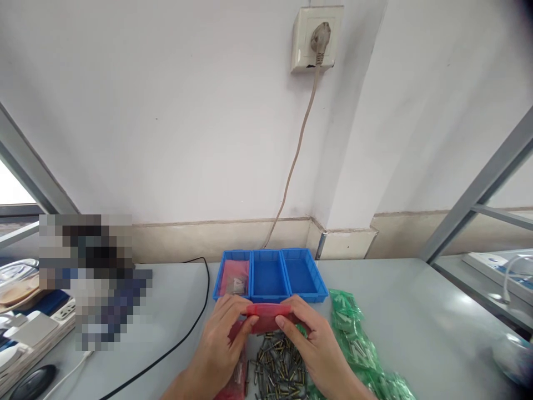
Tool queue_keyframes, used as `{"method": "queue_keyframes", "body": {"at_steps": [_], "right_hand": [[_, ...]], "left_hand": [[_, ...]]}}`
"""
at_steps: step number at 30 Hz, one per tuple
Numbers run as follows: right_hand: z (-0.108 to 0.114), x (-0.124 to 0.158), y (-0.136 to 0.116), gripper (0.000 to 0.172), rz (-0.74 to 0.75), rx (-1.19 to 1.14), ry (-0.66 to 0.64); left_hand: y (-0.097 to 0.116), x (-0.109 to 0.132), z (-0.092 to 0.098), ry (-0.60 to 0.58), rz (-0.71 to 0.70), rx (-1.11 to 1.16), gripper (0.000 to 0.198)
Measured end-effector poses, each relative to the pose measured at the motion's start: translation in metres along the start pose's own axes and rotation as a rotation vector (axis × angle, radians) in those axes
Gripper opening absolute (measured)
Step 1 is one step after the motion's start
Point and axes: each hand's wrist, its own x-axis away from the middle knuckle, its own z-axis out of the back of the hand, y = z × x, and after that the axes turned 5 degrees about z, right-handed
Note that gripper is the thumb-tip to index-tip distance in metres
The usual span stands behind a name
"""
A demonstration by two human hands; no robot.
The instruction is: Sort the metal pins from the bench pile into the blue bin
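Note:
My left hand [220,339] and my right hand [310,341] are closed together on a small red plastic bag [266,318], pinching it by its two ends above the table. Under the hands lies a loose pile of dark metal screws [277,371]. Another red bag [231,383] lies beside my left wrist. Just beyond the hands stand three joined blue bins [270,275]. The left bin holds a red bag with small metal parts [235,280].
A heap of small green bags [362,347] runs along the right of the screws. A black cable [195,322] curves across the grey table [416,316]. A power strip [50,325] and mouse [33,380] lie far left. A wall socket [316,39] hangs above.

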Motion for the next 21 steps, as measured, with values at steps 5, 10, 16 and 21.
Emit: {"method": "queue_keyframes", "body": {"at_steps": [5, 10, 16, 21], "right_hand": [[0.0007, -0.0003, -0.0001, 0.026, 0.023, 0.009, 0.015], [-0.0015, 0.0006, 0.0026, 0.025, 0.018, 0.054, -0.002], [-0.0023, 0.0026, 0.0038, 0.025, 0.038, 0.147, 0.008], [-0.0048, 0.0056, 0.0039, 0.024, 0.011, 0.172, 0.011]], "left_hand": [[0.0010, -0.0008, 0.0012, -0.035, 0.008, -0.026, 0.013], [-0.0001, -0.0001, 0.0003, -0.076, 0.043, 0.005, 0.016], [0.0001, 0.0002, -0.0003, -0.138, 0.076, 0.027, 0.017], [0.0005, 0.0016, -0.0017, -0.115, 0.187, 0.055, 0.024]]}}
